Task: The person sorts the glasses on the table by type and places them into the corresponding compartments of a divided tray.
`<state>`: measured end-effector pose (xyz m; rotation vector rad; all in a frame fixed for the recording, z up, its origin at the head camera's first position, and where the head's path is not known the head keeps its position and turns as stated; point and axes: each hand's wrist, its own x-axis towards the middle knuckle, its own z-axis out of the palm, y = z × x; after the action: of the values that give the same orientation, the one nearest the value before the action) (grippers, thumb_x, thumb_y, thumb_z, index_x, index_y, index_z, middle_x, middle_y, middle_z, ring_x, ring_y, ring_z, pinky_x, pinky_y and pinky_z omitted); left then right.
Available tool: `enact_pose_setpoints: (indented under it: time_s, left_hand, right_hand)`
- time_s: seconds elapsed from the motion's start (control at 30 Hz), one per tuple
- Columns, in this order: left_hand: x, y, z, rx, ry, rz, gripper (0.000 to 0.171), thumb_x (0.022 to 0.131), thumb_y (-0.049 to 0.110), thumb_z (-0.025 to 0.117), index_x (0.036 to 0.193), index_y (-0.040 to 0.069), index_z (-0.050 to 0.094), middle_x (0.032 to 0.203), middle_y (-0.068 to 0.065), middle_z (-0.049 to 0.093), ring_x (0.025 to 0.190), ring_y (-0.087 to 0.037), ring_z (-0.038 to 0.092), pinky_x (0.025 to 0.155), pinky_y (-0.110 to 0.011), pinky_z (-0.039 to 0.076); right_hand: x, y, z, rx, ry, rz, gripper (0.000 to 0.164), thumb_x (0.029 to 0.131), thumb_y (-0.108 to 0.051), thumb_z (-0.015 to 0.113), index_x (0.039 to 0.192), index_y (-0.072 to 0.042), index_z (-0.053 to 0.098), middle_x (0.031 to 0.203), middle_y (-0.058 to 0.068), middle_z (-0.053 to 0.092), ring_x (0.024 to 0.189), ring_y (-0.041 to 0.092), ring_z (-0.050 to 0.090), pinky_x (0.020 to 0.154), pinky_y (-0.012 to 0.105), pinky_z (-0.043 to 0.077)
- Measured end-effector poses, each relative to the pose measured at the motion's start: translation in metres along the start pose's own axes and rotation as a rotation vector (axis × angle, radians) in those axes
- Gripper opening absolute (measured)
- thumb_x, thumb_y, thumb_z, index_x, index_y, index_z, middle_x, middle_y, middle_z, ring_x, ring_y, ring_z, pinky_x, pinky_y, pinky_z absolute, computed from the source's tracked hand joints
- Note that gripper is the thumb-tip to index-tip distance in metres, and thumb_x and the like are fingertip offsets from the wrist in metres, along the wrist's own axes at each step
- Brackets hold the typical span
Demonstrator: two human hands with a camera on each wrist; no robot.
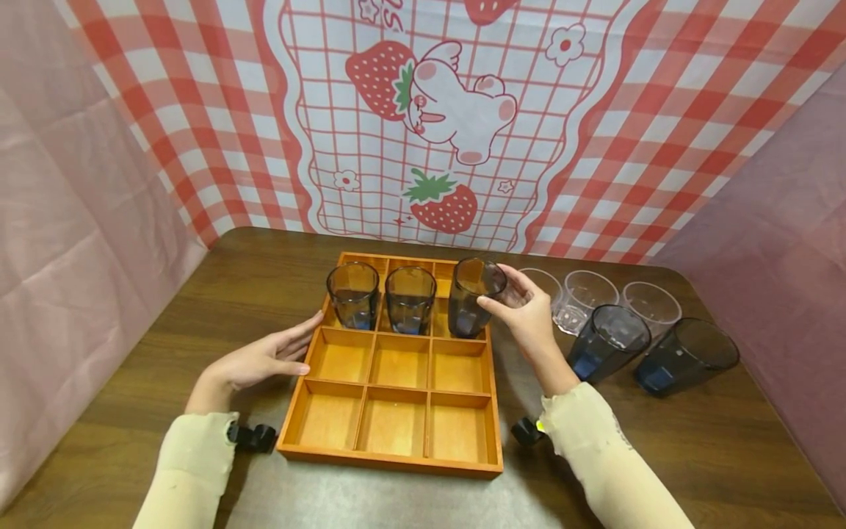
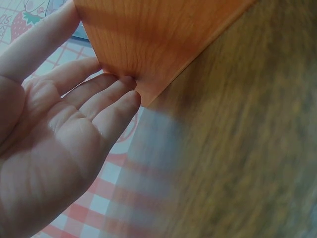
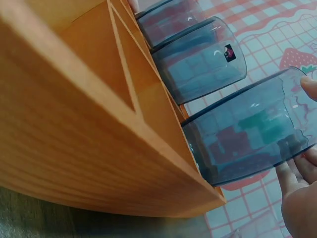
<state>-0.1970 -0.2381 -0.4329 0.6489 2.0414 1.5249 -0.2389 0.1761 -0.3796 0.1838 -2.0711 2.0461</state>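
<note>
A dark smoky drinking glass [image 1: 471, 301] is gripped near its rim between the thumb and fingers of my right hand [image 1: 532, 316]. Its base is down in the right compartment of the wooden tray [image 1: 396, 461], in the second row from the back; whether it touches the floor is hidden. In the same row stand two more dark glasses, one at the left [image 1: 353, 297] and one in the middle [image 1: 410, 301]. With fingers extended, my left hand [image 1: 258, 360] touches the tray's left side. The left wrist view shows the fingertips [image 2: 130, 96] against the tray's outer wall [image 2: 148, 44].
Right of the tray stand two dark glasses, a nearer one [image 1: 684, 358] and another [image 1: 608, 344]. Behind them are three clear cups, including a middle one [image 1: 587, 300] and a right one [image 1: 653, 308]. A checked cloth [image 1: 370, 213] hangs behind the wooden table [image 1: 165, 345].
</note>
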Motion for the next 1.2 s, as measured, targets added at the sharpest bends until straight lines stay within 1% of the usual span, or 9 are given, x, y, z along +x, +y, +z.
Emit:
enact_pose_setpoints:
  time_s: [0.07,0.13,0.27,0.37,0.57,0.73,0.83,1.03,1.2]
  left_hand:
    - [0.000,0.000,0.000,0.008,0.001,-0.004,0.081,0.097,0.008,0.056,0.156,0.007,0.001,0.162,-0.019,-0.007,0.147,-0.046,0.003,0.114,-0.019,0.027]
    - [0.000,0.000,0.000,0.008,0.001,-0.004,0.081,0.097,0.008,0.056,0.156,0.007,0.001,0.162,-0.019,-0.007,0.147,-0.046,0.003,0.114,-0.018,0.028]
    - [0.000,0.000,0.000,-0.007,-0.002,0.003,0.082,0.096,0.007,0.056,0.156,0.006,0.001,0.162,-0.020,-0.008,0.147,-0.046,0.002,0.104,-0.003,0.029]
    - [0.001,0.000,0.000,-0.013,-0.005,0.008,0.082,0.096,0.007,0.057,0.156,0.006,0.001,0.162,-0.020,-0.008,0.146,-0.046,0.001,0.102,-0.002,0.029]
    - [0.001,0.000,-0.001,-0.008,-0.003,0.003,0.082,0.096,0.008,0.057,0.156,0.007,0.001,0.162,-0.020,-0.008,0.147,-0.046,0.002,0.105,-0.004,0.029]
    - [0.000,0.000,-0.001,0.010,0.001,-0.006,0.082,0.097,0.009,0.057,0.156,0.008,0.001,0.162,-0.020,-0.007,0.147,-0.046,0.004,0.117,-0.029,0.025]
    - [-0.001,0.000,-0.001,0.015,0.002,-0.007,0.082,0.097,0.009,0.057,0.156,0.008,0.001,0.162,-0.019,-0.007,0.147,-0.046,0.004,0.117,-0.036,0.021]
    - [-0.001,0.001,0.000,0.012,0.003,-0.006,0.082,0.097,0.009,0.057,0.156,0.008,0.001,0.162,-0.019,-0.007,0.147,-0.046,0.003,0.117,-0.033,0.022]
    - [-0.001,0.002,0.000,0.007,0.000,-0.001,0.082,0.097,0.008,0.056,0.156,0.007,0.001,0.162,-0.020,-0.008,0.147,-0.046,0.002,0.109,-0.010,0.028]
  right_hand:
    - [0.000,0.001,0.000,-0.025,-0.024,0.012,0.063,0.075,0.014,0.071,0.135,0.006,0.052,0.109,-0.015,0.064,0.106,-0.005,0.059,0.094,0.010,0.048]
    - [0.000,0.002,-0.001,-0.058,-0.043,0.030,0.063,0.076,0.012,0.072,0.135,0.004,0.053,0.118,-0.007,0.064,0.107,-0.006,0.059,0.096,0.010,0.048]
    - [0.000,0.005,-0.003,-0.102,-0.084,0.060,0.064,0.077,0.009,0.073,0.137,0.002,0.052,0.135,0.017,0.057,0.109,-0.008,0.058,0.098,0.012,0.047]
    - [0.000,0.007,-0.005,-0.124,-0.108,0.074,0.063,0.078,0.007,0.074,0.137,0.002,0.051,0.139,0.024,0.053,0.109,-0.008,0.057,0.096,0.011,0.047]
    - [0.000,0.010,-0.006,-0.179,-0.134,0.081,0.062,0.078,0.002,0.076,0.136,0.000,0.053,0.136,0.024,0.056,0.112,-0.003,0.058,0.096,0.012,0.048]
    - [0.000,0.013,-0.007,-0.203,-0.137,0.084,0.063,0.078,0.000,0.077,0.136,-0.001,0.053,0.136,0.022,0.057,0.115,0.001,0.058,0.098,0.013,0.047]
    - [0.000,0.014,-0.007,-0.191,-0.135,0.077,0.063,0.078,0.001,0.077,0.136,0.000,0.053,0.136,0.023,0.056,0.113,-0.002,0.058,0.097,0.013,0.047]
    - [-0.001,0.017,-0.007,-0.166,-0.150,0.073,0.064,0.078,0.004,0.075,0.137,0.001,0.050,0.139,0.022,0.054,0.112,-0.005,0.057,0.097,0.011,0.047]
    - [-0.003,0.016,-0.007,-0.177,-0.174,0.068,0.065,0.081,0.004,0.074,0.140,0.002,0.046,0.142,0.021,0.051,0.127,0.016,0.053,0.100,0.012,0.044]
